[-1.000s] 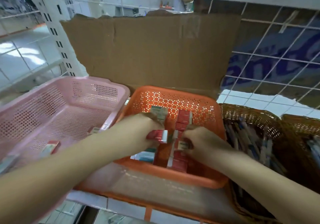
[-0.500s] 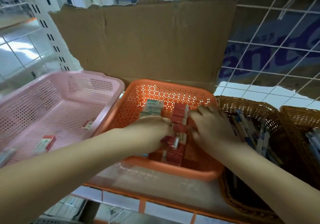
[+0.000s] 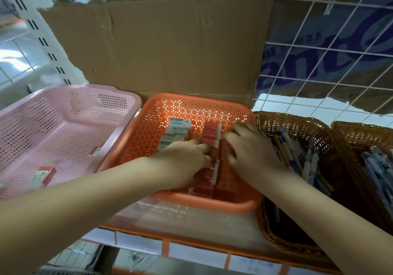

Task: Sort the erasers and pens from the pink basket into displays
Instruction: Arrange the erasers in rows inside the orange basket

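Note:
The pink basket (image 3: 63, 102) stands at the left with a red eraser (image 3: 45, 173) and a smaller eraser (image 3: 96, 151) lying on its floor. Beside it, the orange basket (image 3: 148, 130) holds a row of red erasers (image 3: 209, 131) and a row of teal-and-white erasers (image 3: 177, 129). My left hand (image 3: 182, 164) reaches into the orange basket and pinches a red eraser (image 3: 215, 153) in the red row. My right hand (image 3: 251, 149) lies flat on the other side of that row, its straight fingers touching it.
Two brown wicker baskets (image 3: 297, 121) (image 3: 361, 130) full of pens (image 3: 297, 155) stand at the right. A torn cardboard sheet (image 3: 159, 47) rises behind the baskets, with a wire grid (image 3: 329, 62) to its right. The orange shelf edge (image 3: 191, 240) runs along the front.
My left hand has brought the red eraser down into the red row. My right hand opened, moved to the far right side of the row and now lies against it.

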